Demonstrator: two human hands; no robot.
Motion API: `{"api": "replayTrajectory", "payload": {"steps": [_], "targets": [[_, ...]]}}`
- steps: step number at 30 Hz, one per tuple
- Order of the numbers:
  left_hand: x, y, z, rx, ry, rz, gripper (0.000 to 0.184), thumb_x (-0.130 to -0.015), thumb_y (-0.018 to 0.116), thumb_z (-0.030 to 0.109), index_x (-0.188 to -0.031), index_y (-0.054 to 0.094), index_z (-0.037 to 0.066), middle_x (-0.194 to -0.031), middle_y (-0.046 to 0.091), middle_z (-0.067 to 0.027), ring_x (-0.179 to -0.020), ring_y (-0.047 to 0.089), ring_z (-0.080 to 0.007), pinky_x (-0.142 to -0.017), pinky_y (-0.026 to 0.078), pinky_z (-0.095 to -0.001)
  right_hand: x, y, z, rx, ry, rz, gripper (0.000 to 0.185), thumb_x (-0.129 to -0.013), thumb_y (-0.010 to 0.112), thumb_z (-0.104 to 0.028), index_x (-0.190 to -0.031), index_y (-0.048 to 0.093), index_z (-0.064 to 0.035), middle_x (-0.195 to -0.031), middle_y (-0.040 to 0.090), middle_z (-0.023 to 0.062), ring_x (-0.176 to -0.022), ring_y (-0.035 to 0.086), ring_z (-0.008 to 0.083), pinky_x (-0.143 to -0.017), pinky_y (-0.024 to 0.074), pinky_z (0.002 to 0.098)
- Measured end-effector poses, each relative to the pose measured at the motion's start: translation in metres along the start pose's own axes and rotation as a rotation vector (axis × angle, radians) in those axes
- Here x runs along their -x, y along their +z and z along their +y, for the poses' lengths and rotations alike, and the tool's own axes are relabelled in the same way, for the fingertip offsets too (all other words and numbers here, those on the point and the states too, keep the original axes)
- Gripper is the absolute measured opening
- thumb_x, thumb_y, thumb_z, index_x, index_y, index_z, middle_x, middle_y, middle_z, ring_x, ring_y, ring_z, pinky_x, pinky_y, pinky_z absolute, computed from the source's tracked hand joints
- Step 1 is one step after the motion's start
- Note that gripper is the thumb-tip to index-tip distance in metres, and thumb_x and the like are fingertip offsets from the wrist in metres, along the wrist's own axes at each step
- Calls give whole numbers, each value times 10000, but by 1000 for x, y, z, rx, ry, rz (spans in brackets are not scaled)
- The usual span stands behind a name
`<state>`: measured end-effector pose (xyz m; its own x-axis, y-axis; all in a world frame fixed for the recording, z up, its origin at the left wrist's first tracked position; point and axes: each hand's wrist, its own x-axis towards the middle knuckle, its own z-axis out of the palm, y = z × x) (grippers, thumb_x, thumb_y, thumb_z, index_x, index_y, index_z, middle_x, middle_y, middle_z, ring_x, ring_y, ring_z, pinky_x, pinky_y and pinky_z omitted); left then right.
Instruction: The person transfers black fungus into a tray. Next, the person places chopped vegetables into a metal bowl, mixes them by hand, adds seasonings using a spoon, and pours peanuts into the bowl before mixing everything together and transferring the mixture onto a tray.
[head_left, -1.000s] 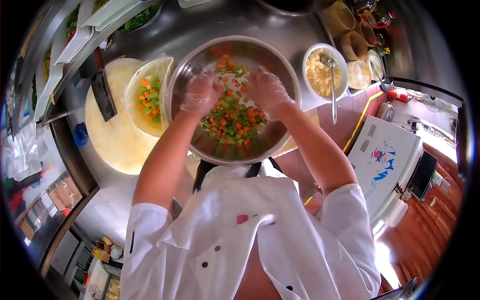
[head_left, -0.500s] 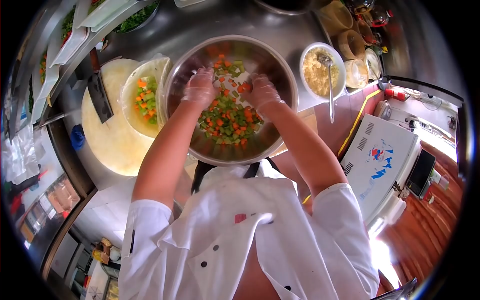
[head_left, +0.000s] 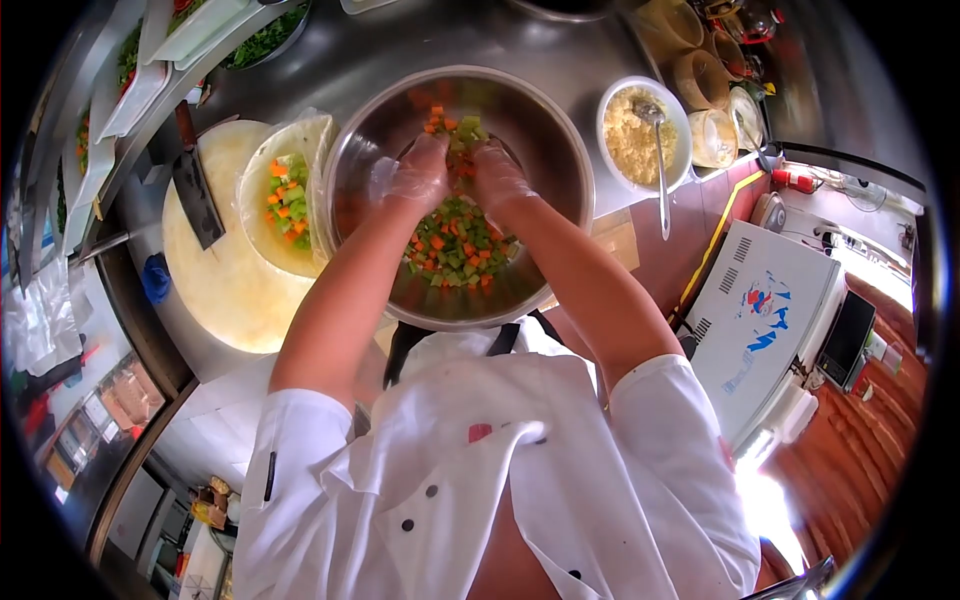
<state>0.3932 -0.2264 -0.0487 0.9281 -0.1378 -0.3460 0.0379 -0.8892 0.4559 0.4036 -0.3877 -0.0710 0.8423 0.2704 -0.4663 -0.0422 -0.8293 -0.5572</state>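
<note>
A large steel bowl (head_left: 555, 130) holds diced orange and green vegetables (head_left: 459, 245). Inside it, my left hand (head_left: 420, 172), in a clear plastic glove, touches the vegetables on the left side. My right hand (head_left: 498, 177), gloved the same way, is close beside it on the right. Some diced pieces show between and just beyond the two hands. The fingertips of both hands are hidden among the pieces and by the hands themselves, so their grip does not show. More dice lie in a pale, plastic-lined bowl (head_left: 258, 225) to the left.
A cleaver (head_left: 198, 195) rests on a round cutting board (head_left: 215, 290) at the left. Right of the steel bowl is a white bowl (head_left: 683, 165) of pale minced food (head_left: 630, 140) with a spoon (head_left: 662, 175). Jars (head_left: 712, 138) stand at the upper right.
Both hands have come closer together inside the bowl, with the right hand moving left and the left hand slightly right. Diced pieces are now gathered between them.
</note>
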Motion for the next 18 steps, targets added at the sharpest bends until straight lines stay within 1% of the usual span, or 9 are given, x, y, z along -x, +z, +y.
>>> {"api": "replayTrajectory", "payload": {"steps": [3, 5, 6, 8, 10, 11, 14, 16, 18], "targets": [[-32, 40, -29, 528, -147, 59, 408, -868, 683, 126, -1258, 590, 55, -1226, 615, -206, -1187, 588, -344, -1011, 476, -426, -5, -1, -7, -255, 116, 17, 498, -845, 731, -147, -1294, 538, -47, -1208, 609, 205, -1164, 591, 322, -996, 473, 392], [-17, 3, -20, 651, -135, 107, 396, -869, 682, 133, -1248, 599, 55, -1201, 630, -204, -1162, 598, -343, -1000, 482, -421, 2, -8, -20, -438, 240, 61, 477, -869, 705, -140, -1304, 532, -44, -1194, 629, 177, -1147, 600, 289, -988, 478, 374], [-10, -11, -19, 711, -130, 129, 391, -869, 682, 137, -1243, 603, 56, -1189, 637, -202, -1150, 603, -343, -994, 486, -418, 9, -15, -23, -509, 225, 91, 491, -875, 693, -137, -1328, 526, -47, -1218, 626, 171, -1138, 608, 300, -971, 487, 389], [-10, -15, -42, 479, -65, 145, 445, -869, 693, 141, -1284, 579, 28, -1230, 612, -214, -1140, 606, -360, -973, 503, -425, 25, -33, -21, -649, 194, 152, 520, -887, 670, -130, -1376, 513, -53, -1268, 619, 159, -1122, 624, 324, -938, 506, 418], [3, -28, -41, 188, -55, 143, 534, -860, 714, 160, -1342, 536, 15, -1275, 578, -230, -1146, 603, -373, -966, 510, -429, 28, -32, -6, -649, 203, 188, 523, -893, 648, -104, -1391, 493, -63, -1216, 635, 154, -1158, 600, 280, -978, 481, 373], [5, -28, -38, 132, -83, 99, 598, -857, 719, 167, -1384, 482, 15, -1304, 551, -240, -1152, 597, -383, -968, 509, -432, 26, -29, 0, -648, 206, 209, 525, -896, 638, -90, -1398, 484, -68, -1190, 644, 152, -1176, 588, 258, -998, 468, 351], [6, -17, -24, 39, -136, 19, 805, -830, 749, 197, -1488, 326, 5, -1362, 482, -273, -1191, 563, -411, -992, 493, -435, 13, -4, 15, -648, 181, 299, 581, -881, 636, -79, -1435, 462, -70, -1267, 599, 145, -1257, 514, 276, -1042, 435, 381], [3, -5, -16, 80, -129, 19, 952, -793, 785, 225, -1529, 229, -11, -1366, 453, -298, -1247, 517, -426, -1032, 467, -424, -2, 10, 17, 469, 76, 65, 635, -866, 637, -55, -1463, 421, -70, -1325, 553, 140, -1322, 442, 296, -1078, 402, 411], [-8, 6, -9, 100, -160, 22, 946, -798, 777, 163, -1533, 206, -6, -1391, 439, -287, -1266, 500, -431, -1063, 441, -429, -24, 38, 34, 904, 30, -44, 657, -865, 636, -56, -1478, 402, -76, -1375, 511, 131, -1359, 393, 315, -1103, 374, 423]]}}
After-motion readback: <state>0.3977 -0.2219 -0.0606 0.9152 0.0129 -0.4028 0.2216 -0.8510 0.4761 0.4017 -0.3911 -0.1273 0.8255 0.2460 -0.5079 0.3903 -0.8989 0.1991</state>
